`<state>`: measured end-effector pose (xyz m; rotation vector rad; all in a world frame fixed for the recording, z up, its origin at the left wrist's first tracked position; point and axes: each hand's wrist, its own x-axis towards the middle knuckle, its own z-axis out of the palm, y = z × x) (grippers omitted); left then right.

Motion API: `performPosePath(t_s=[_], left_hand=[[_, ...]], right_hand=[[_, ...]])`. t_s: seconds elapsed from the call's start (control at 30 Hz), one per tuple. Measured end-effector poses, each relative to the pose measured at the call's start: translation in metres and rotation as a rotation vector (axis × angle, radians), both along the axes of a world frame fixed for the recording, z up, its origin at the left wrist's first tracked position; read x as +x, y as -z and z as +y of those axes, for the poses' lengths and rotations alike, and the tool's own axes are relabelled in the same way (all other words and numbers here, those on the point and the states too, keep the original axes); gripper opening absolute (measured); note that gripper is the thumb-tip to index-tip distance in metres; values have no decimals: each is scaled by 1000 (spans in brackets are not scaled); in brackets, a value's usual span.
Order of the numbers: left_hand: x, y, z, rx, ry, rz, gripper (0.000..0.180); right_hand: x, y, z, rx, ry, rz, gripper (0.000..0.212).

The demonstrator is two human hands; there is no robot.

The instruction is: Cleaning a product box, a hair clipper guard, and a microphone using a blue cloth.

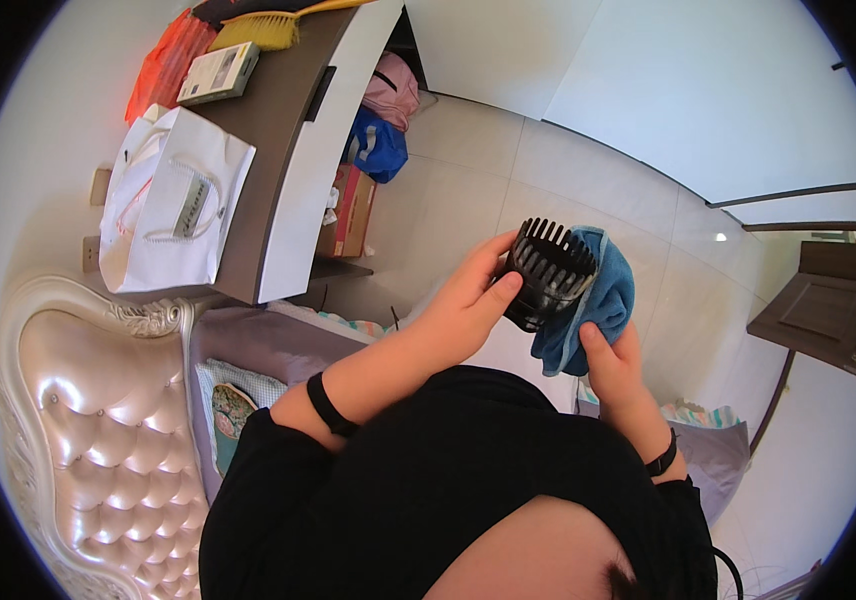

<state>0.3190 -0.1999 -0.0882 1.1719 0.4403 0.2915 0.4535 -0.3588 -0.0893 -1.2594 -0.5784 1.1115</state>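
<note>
In front of my chest, my left hand (485, 296) grips a black plastic thing with rows of long, comb-like teeth (551, 262). Its rounded body is glossy and the teeth point up and away from me; its exact kind cannot be made out. My right hand (610, 356) is closed round a blue cloth (608, 290), with the thumb on top and most fingers hidden behind the fabric. The cloth lies against the right side of the toothed piece and hangs below it.
A dark-topped cabinet (293, 120) at the left bears a white paper bag (173, 200), a small box (219, 73) and a yellow brush (260, 32). Blue (378, 145) and pink (394, 90) bags sit beside it. A tufted headboard (113, 400) rises at the left; a brown wooden piece (818, 310) stands right.
</note>
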Motion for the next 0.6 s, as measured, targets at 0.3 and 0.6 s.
performPosePath(t_s=[0.3, 0.6], left_hand=[[-49, 20, -29, 422, 32, 29, 97], [-76, 26, -63, 286, 67, -34, 94]], right_hand=[[-46, 13, -27, -29, -59, -113, 50], [-77, 23, -63, 3, -87, -142, 56]])
